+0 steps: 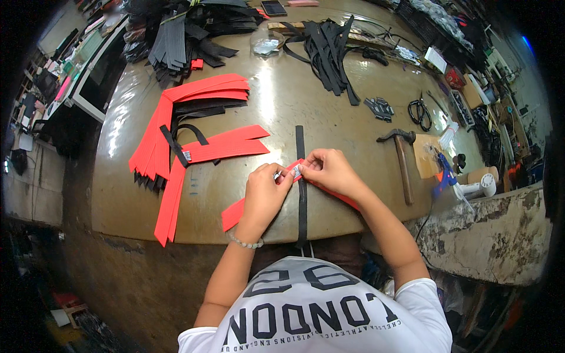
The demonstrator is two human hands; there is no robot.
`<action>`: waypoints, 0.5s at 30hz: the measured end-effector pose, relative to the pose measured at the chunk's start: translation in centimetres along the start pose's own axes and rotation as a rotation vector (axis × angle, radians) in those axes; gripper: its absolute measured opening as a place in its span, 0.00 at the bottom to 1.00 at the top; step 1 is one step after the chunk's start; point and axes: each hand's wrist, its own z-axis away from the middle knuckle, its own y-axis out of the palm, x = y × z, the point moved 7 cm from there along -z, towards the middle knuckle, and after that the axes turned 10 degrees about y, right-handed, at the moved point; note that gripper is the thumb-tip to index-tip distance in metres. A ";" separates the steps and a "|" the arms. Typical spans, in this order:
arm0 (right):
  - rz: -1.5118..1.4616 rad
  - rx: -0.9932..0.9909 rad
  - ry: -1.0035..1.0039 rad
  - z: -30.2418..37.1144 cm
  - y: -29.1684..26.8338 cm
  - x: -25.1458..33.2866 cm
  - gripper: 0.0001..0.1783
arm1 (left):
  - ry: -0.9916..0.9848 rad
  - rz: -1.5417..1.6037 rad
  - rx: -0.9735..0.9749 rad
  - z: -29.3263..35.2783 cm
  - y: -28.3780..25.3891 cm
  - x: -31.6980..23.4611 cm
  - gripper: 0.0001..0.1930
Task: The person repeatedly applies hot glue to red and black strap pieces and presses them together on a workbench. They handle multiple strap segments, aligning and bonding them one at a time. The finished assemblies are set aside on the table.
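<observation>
A red strip (233, 215) passes under my hands, folded at a peak between my fingertips, with its other end running off to the right. My left hand (266, 185) is closed in a pinch on the strip near the fold. Close against it, my right hand (331, 172) pinches the same spot. A small whitish piece (296, 171) shows between the fingertips; its kind is hard to make out. A narrow black strap (302, 217) lies lengthwise beneath the red strip, reaching the table's near edge.
Left of my hands, red strips (155, 144) are stacked, some bound with black straps. More black straps (329, 56) lie farther back. To the right are a hammer (404, 162), scissors (419, 112) and a glue gun (445, 169). Dark strips (173, 44) are heaped at the back left.
</observation>
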 end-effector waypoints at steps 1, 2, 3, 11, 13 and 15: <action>0.034 -0.009 0.034 -0.2 0.1 -0.3 0.12 | -0.026 0.002 0.013 -0.1 0.2 0.3 0.11; 0.023 -0.014 -0.002 -0.2 0.0 -0.1 0.12 | -0.031 0.016 0.003 0.0 0.2 0.4 0.11; 0.023 -0.015 0.003 -0.2 0.0 -0.2 0.12 | -0.043 0.025 -0.001 0.0 0.2 0.5 0.11; 0.039 -0.035 0.017 -0.5 0.4 -0.6 0.12 | 0.009 -0.006 -0.017 0.2 0.3 0.0 0.10; 0.109 -0.042 -0.028 -0.2 0.2 0.0 0.13 | 0.058 -0.031 -0.022 0.2 0.4 -0.3 0.09; 0.132 -0.131 -0.088 0.8 -1.1 1.0 0.15 | 0.032 -0.049 0.015 0.4 0.6 -0.2 0.08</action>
